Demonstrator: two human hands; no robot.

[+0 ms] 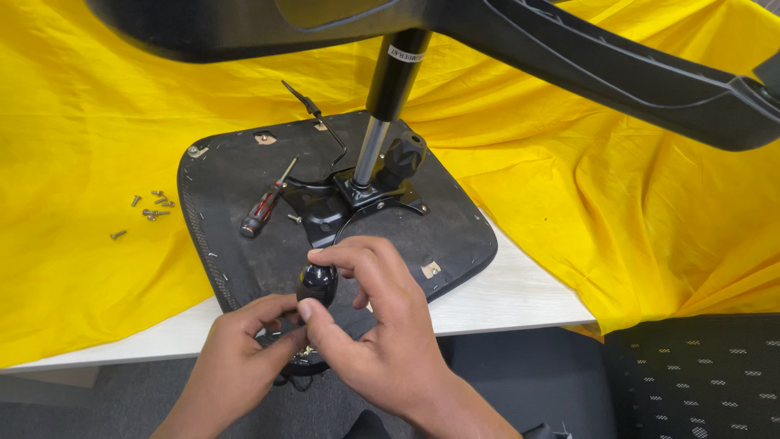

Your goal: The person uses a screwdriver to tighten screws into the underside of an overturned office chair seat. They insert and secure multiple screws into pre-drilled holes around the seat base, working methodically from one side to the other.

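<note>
Black upturned chair seat [244, 162] on a bench [504, 297] draped in yellow cloth [81, 122]; metal mechanism plate [357, 199] bolted at its centre, gas-lift column [390, 89] rising from it to the chair base [569, 41] overhead. Right hand [382, 325], grip closed around a black-handled screwdriver [317, 280] standing upright at the seat's near edge. Left hand [244, 349] just beside it, fingertips [280, 325] pinched narrow at the tool's lower end; what they pinch cannot be told. Red-and-black screwdriver [264, 209] lying on the seat. Loose screws [150, 207] on the cloth, well apart to the left
</note>
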